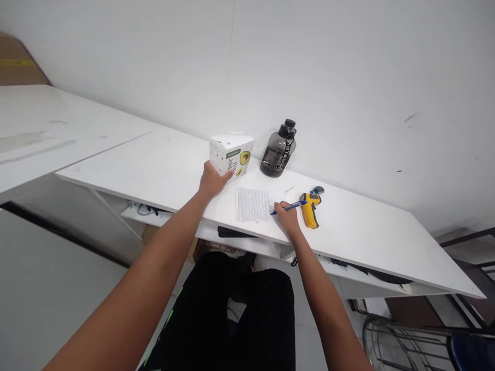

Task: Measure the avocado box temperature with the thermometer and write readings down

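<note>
Box (243, 164) gripped, pen (297, 204) at the paper (252, 205)

At the centre of the frame, the person's left hand (213, 181) is closed around the lower corner of the white box, thumb across its front, on the white table (359, 226). Right of centre, the right hand (288, 217) pinches the blue pen between closed fingers, its tip at the right part of the paper; whether it touches cannot be told. The paper, covered in small dark lines, lies between the hands. The dark bottle (274, 154) stands just above centre, near the wall. A yellow tool (310, 214) lies just right of the right hand.
</note>
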Action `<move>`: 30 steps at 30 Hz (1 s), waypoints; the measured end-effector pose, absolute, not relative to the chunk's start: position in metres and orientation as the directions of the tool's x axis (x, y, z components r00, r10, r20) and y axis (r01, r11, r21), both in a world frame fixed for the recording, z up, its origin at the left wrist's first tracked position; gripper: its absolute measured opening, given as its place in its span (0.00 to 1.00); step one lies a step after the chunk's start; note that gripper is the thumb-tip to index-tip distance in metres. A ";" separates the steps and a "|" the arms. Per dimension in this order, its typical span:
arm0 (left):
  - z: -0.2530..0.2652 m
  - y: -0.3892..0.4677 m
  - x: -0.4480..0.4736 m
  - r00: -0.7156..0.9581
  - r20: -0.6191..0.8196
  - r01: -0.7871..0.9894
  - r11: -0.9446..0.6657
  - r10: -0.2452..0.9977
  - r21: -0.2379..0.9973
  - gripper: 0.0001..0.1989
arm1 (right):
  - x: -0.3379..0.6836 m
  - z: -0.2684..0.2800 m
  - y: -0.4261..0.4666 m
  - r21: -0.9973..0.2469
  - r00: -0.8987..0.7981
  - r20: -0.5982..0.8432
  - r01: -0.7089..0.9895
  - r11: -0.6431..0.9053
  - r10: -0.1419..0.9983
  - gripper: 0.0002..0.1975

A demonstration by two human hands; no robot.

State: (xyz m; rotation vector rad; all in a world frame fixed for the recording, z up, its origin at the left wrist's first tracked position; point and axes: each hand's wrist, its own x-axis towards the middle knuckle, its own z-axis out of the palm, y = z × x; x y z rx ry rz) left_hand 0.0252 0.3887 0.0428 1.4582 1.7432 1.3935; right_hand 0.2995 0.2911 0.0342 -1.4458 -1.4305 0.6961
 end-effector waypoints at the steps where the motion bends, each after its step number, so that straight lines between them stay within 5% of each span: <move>1: 0.043 0.388 0.025 -0.323 0.238 0.439 -0.078 0.916 0.895 0.38 | 0.300 0.034 0.291 -0.898 0.147 0.219 0.417 0.140 0.965 0.17; 30: 0.044 0.387 0.025 -0.319 0.236 0.444 -0.076 0.918 0.893 0.37 | 0.302 0.032 0.292 -0.881 0.156 0.243 0.450 0.150 0.958 0.18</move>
